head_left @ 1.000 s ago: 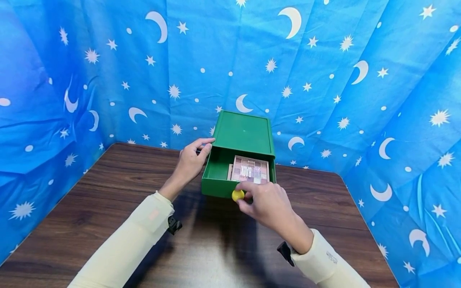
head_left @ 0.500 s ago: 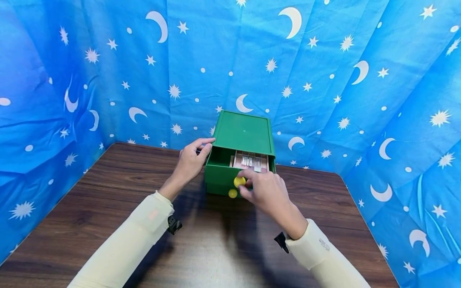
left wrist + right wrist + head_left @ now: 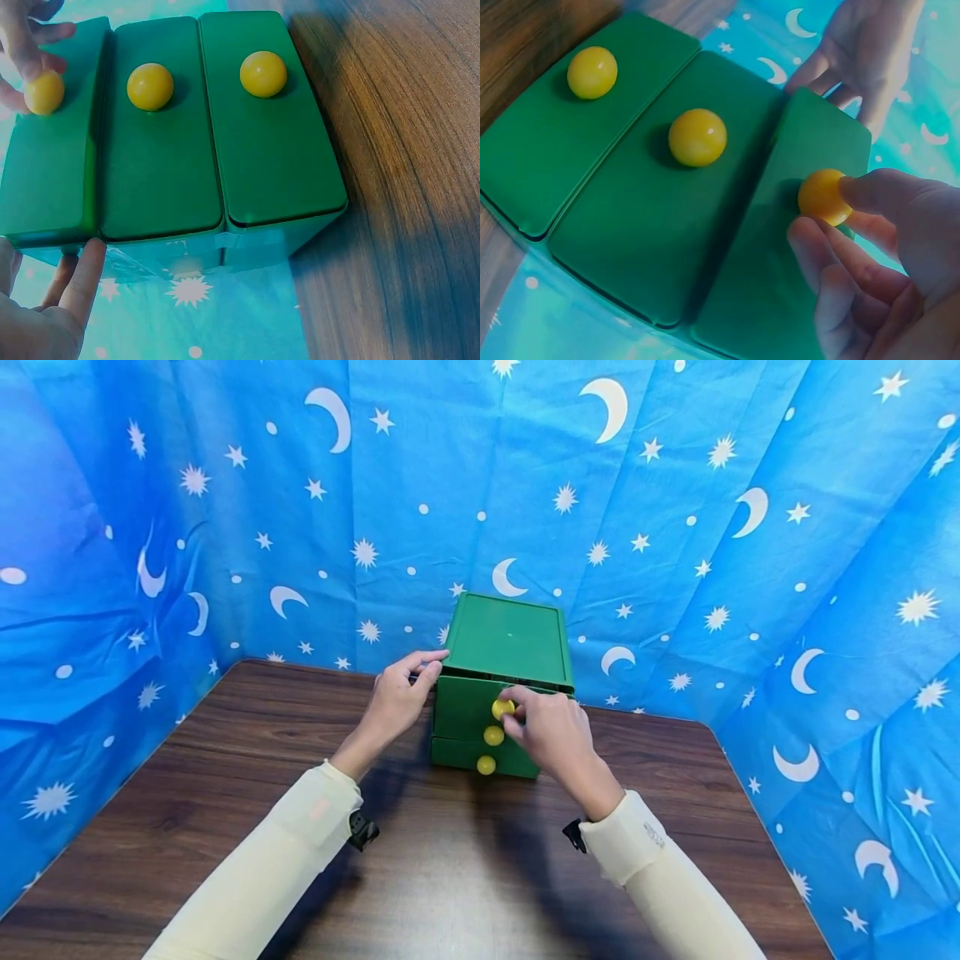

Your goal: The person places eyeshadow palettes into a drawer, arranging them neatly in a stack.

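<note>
A green drawer cabinet (image 3: 506, 631) with three drawers stands on the table, each front bearing a round yellow knob. The top drawer (image 3: 56, 176) juts slightly out past the middle drawer (image 3: 157, 169) in the left wrist view, and a narrow dark gap shows along its upper edge in the head view. My right hand (image 3: 558, 735) pinches the top drawer knob (image 3: 821, 196) between thumb and fingers. With its fingers extended, my left hand (image 3: 397, 693) touches the cabinet's left side near the upper front corner. What lies inside the top drawer is hidden.
The middle drawer knob (image 3: 697, 137) and bottom drawer knob (image 3: 592, 73) stick out below the right hand. A dark wood-grain table (image 3: 225, 777) carries the cabinet. Blue cloth (image 3: 420, 460) with moons and stars hangs behind and on both sides.
My right hand has pushed the top drawer most of the way into the cabinet, hiding the palette inside and exposing the two lower knobs. My left hand has stayed at the cabinet's side.
</note>
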Action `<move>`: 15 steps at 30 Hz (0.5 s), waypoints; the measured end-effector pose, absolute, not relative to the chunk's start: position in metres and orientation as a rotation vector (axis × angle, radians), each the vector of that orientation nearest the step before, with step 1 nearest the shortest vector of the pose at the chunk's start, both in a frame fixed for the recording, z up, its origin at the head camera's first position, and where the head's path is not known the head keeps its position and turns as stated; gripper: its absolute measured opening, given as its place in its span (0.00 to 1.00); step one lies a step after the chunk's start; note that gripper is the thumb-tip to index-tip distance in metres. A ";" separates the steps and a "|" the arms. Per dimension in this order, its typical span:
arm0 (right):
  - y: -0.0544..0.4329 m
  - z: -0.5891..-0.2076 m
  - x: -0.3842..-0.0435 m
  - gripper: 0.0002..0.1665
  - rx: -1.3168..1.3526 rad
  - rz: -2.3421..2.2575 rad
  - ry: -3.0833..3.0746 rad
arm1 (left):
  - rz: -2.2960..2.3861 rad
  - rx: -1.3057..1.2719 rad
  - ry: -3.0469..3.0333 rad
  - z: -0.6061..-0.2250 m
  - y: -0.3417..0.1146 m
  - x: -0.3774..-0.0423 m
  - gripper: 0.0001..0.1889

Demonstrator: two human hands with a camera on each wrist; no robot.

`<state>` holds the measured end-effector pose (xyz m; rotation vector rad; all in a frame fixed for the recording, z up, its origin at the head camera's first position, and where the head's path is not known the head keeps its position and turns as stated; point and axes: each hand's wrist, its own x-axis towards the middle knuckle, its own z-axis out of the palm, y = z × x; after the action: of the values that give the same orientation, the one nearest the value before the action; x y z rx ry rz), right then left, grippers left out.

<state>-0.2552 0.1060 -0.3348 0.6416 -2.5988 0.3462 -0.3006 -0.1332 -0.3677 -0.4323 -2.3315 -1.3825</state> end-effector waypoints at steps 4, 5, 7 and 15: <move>0.106 -0.336 -0.263 0.12 0.613 0.346 -2.596 | -1.417 -0.423 -2.325 -0.368 -0.132 -0.300 0.18; 0.105 -0.336 -0.264 0.12 0.606 0.349 -2.598 | -1.439 -0.421 -2.321 -0.368 -0.131 -0.300 0.18; 0.105 -0.335 -0.266 0.12 0.596 0.349 -2.610 | -1.476 -0.418 -2.315 -0.368 -0.131 -0.299 0.18; 0.108 -0.337 -0.270 0.15 0.626 0.369 -2.630 | -1.425 -0.439 -2.372 -0.368 -0.136 -0.298 0.20</move>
<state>-0.2701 0.1079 -0.3366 0.6261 -2.6305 0.3687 -0.2977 -0.1356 -0.3682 -0.4388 -2.3722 -1.4247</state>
